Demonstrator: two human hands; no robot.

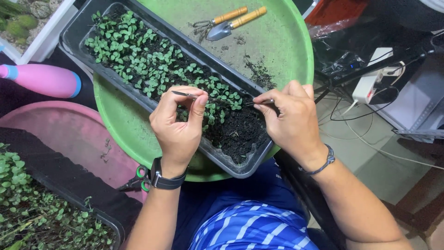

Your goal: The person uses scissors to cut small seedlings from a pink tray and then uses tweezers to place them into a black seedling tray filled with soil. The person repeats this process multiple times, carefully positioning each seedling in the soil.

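A person's left hand (178, 122) pinches a slim metal tool (184, 94) between thumb and forefinger above a long black seedling tray (74, 28), while the right hand (291, 118), fingers closed, grips a second thin tool (260, 102) whose tip points into the dark soil (238, 129). Small green seedlings (138, 51) fill most of the tray, which rests on a round green basin (277, 41) beside a wooden-handled trowel (233, 25) and hand rake (217, 19).

A long black seedling tray (152, 99) runs diagonally from upper left to lower centre of the frame, crowded with small green seedlings (138, 55); its near end is bare dark soil (238, 132). Two thin metal tools, one (184, 94) at centre, another (261, 102) right of it, hover above it.
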